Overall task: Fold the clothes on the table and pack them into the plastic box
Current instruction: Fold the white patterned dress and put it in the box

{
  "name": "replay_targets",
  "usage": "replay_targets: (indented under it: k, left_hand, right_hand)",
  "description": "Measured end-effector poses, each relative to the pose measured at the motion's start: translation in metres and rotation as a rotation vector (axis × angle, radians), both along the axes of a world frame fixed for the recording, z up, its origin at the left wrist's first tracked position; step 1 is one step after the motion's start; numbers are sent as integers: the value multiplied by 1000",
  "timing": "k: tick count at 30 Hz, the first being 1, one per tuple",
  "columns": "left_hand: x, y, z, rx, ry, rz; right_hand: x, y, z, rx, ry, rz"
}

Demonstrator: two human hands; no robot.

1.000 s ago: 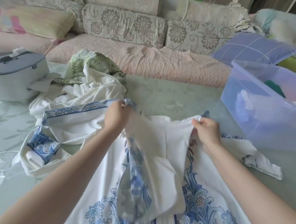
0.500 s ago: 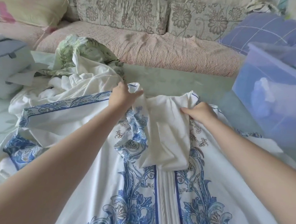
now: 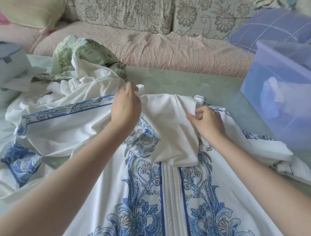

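The blue-patterned garment [image 3: 169, 190], white with blue floral scrollwork on either side of a plain pleated strip, lies spread on the table [image 3: 180, 83], with its far end folded back on itself as a plain white flap. Both bare hands work at that far end. The left hand [image 3: 126, 107] sits on the flap's left corner, back of the hand uppermost and fingers curled down over the edge; a small twist of white cloth sticks out just past the fingertips, so the hand appears to grip the fabric, though it is blurred and the fingers are mostly hidden. The right hand [image 3: 208, 122] is on the flap's right edge, fingers bent, thumb and forefinger pinching a narrow fold of the white cloth. The flap stretches between the two hands. One side of the garment trails off to the left in loose folds showing a blue border. The plastic box [image 3: 279, 73], translucent and bluish, stands on the table just beyond the garment's right side, near the right hand; something pale shows inside, too blurred to name. Beyond the garment's left side lies a heap of a white crinkled cloth [image 3: 93, 85] with a green leaf-print cloth [image 3: 82, 58] on top. A grey case [image 3: 7, 68] sits farther left of that heap. Behind the garment's far end, past the table edge, runs a sofa [image 3: 154, 49].
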State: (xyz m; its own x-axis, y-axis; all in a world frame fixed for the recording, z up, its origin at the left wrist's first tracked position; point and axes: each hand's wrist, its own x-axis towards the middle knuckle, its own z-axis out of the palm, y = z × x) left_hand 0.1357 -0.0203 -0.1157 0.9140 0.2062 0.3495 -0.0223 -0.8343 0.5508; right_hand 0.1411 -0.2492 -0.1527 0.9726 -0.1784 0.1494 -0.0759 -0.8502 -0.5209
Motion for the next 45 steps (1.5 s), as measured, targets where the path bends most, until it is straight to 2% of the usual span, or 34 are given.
replay_targets:
  k: [3, 6, 8, 11, 15, 16, 17, 19, 20, 23, 24, 25, 26, 28, 29, 30, 31, 32, 34, 35, 38, 41, 43, 45]
  left_hand:
    - [-54, -8, -5, 29, 228, -159]
    - [-95, -11, -14, 70, 311, -230]
    - [-109, -9, -20, 149, 316, -251]
    - [-121, -7, -25, 68, 321, -246]
    - [-133, -8, -30, 51, 215, -158]
    - [-133, -7, -32, 10, 185, -136]
    - [-130, -5, -35, -37, 174, -116]
    - [-126, -3, -33, -255, 165, -71]
    - [-124, -3, -30, -486, 180, -40]
    - [-129, -15, -9, -1599, 418, 11]
    - [-132, -19, -9, -1778, 504, -8]
    - [-134, -22, -12, -1756, 579, -44]
    - [-138, -26, -16, -1520, 612, -92]
    - [-148, -27, -27, -598, 467, -195]
    - [-149, -23, -34, -206, 229, -141]
    - [-148, -19, -37, 5, 9, -108]
    - [-148, -16, -30, 16, -68, -108]
    - [-147, -14, -20, -76, -57, -132]
    - [-138, -8, -18, -282, 141, -156]
    - [-135, -8, -20, -309, 217, -171]
    - [-130, -11, -23, -201, 232, -197]
    - [-118, -12, -29, -146, 227, -172]
    - [-110, -12, -32, -230, 271, -166]
    - [-103, -13, -36, -301, 316, -154]
  right_hand:
    - [-41, -11, 4, 127, 81, 42]
    - [-82, -18, 1, 214, 164, 114]
    - [-106, -13, 1, 186, 160, 120]
    - [-132, 2, 6, 19, 127, 195]
    - [-138, 14, 4, -122, 65, 214]
    - [-137, 14, 1, -56, 32, 210]
    - [-138, 14, 2, 99, 21, 204]
    - [-139, 15, 9, 471, -14, 174]
    - [-138, 16, 16, 597, -61, 157]
    - [-131, 22, 39, 884, -224, 135]
    - [-127, 23, 44, 905, -293, 132]
    - [-124, 23, 48, 878, -338, 157]
    - [-122, 23, 48, 838, -324, 207]
    - [-123, 22, 43, 757, -137, 313]
    - [-123, 19, 37, 684, -58, 339]
    - [-125, 16, 33, 629, -22, 334]
    - [-126, 12, 29, 634, -16, 305]
    - [-127, 10, 27, 706, -24, 253]
    - [-131, 7, 30, 906, -23, 112]
    - [-132, 4, 32, 925, -26, 54]
    - [-134, -6, 28, 556, 53, 26]
    - [-134, -6, 21, 502, 227, 88]
    - [-134, 0, 17, 375, 289, 130]
    - [-133, 8, 12, 347, 281, 147]
